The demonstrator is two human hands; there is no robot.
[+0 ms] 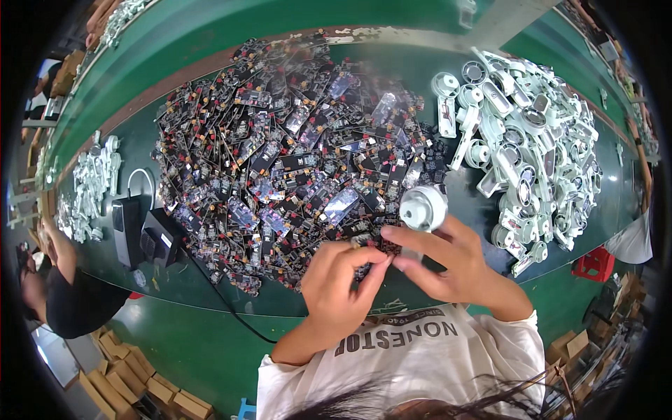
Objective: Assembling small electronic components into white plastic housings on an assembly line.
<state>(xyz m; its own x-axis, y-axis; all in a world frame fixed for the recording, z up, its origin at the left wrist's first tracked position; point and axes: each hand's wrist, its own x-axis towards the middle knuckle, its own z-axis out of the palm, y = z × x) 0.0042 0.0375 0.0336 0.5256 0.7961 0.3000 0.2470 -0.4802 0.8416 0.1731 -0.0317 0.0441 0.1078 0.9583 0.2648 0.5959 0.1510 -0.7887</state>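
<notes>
Round, white, smooth-looking housing (425, 207)

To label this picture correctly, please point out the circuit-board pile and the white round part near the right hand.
Circuit-board pile (290, 166), head view: on its middle.
White round part (422, 208), head view: on its front face.

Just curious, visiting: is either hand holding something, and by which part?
The right hand holds a white round piece, seemingly by its near side; whether the left hand pinches anything cannot be told.
</notes>
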